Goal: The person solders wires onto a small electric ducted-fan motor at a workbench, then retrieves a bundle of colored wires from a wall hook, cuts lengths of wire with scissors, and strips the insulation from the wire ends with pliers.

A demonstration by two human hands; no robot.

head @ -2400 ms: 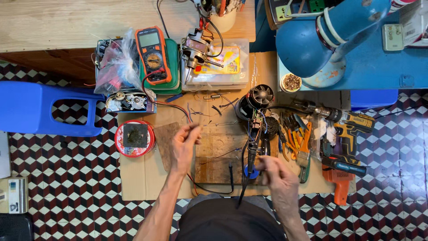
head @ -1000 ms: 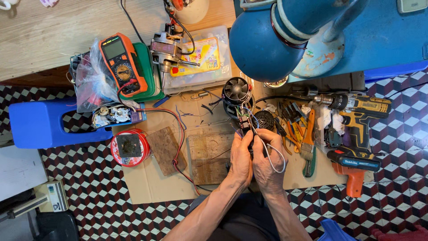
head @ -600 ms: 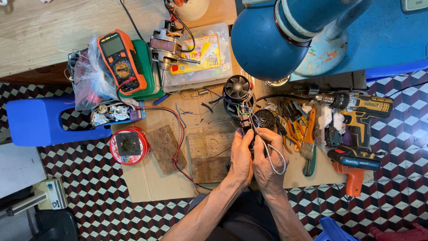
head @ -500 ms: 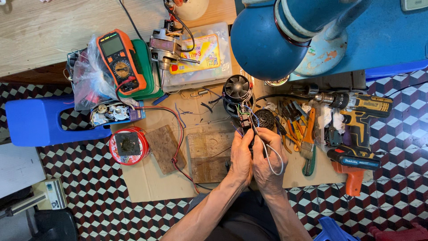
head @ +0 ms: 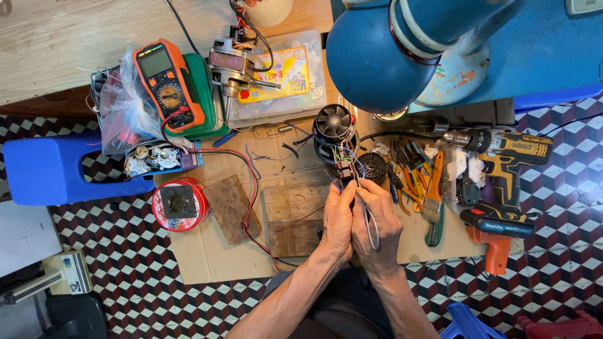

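Note:
My left hand (head: 338,220) and my right hand (head: 377,221) are pressed together over a sheet of cardboard (head: 207,257) on the floor. Both pinch thin wires (head: 353,168) that run up to a small black connector and a round black fan motor (head: 333,123). A pale wire loops down over my right hand. A small wooden board (head: 290,210) lies just left of my hands.
An orange multimeter (head: 166,81) rests on a green case at upper left. A red round tin (head: 179,204) and a blue plastic stool (head: 56,169) sit left. Pliers (head: 434,207), a yellow cordless drill (head: 509,150) and an orange tool (head: 495,238) lie right. A blue lamp shade (head: 377,56) hangs overhead.
My hands came together from apart and moved up to the wires by the fan motor. In the last second they have barely moved.

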